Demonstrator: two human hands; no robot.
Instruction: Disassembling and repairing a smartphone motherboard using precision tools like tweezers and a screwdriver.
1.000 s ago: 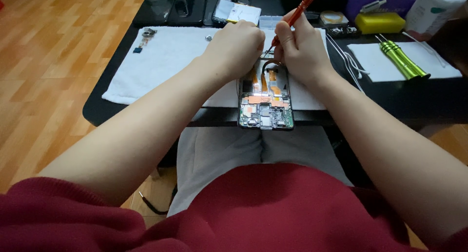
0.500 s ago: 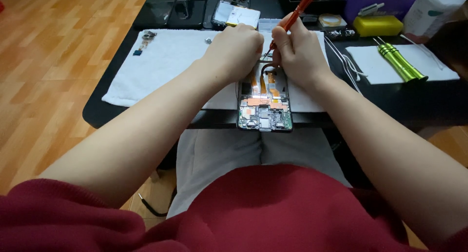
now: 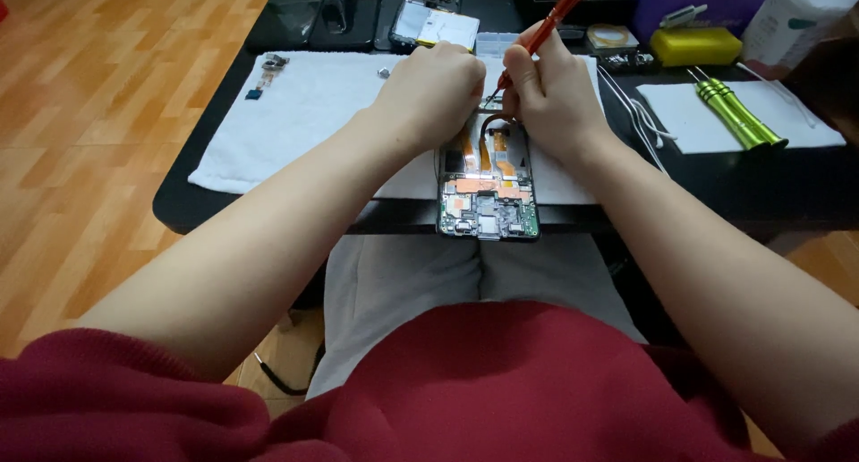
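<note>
Place: home phone-repair bench.
Landmark: low black table (image 3: 787, 189) on wood floor (image 3: 80, 140).
On table: white towel (image 3: 295, 113), opened phone (image 3: 488, 189) at near edge.
Right of phone: green screwdrivers (image 3: 738, 113).
Far edge: spare phones (image 3: 309, 16), purple box (image 3: 698, 6).

Left hand (image 3: 434, 91) curled, knuckles up; right hand (image 3: 550, 100) in pinching grip (forearms converging, bare).

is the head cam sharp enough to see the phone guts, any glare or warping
Head view: the opened phone is fairly sharp, its boards and orange flex strips readable; soft even light, faint shadows under the left hand and right hand; slight sheen on the black table and green tools; wide-angle stretch swells the forearms and red top near the edges.
</note>
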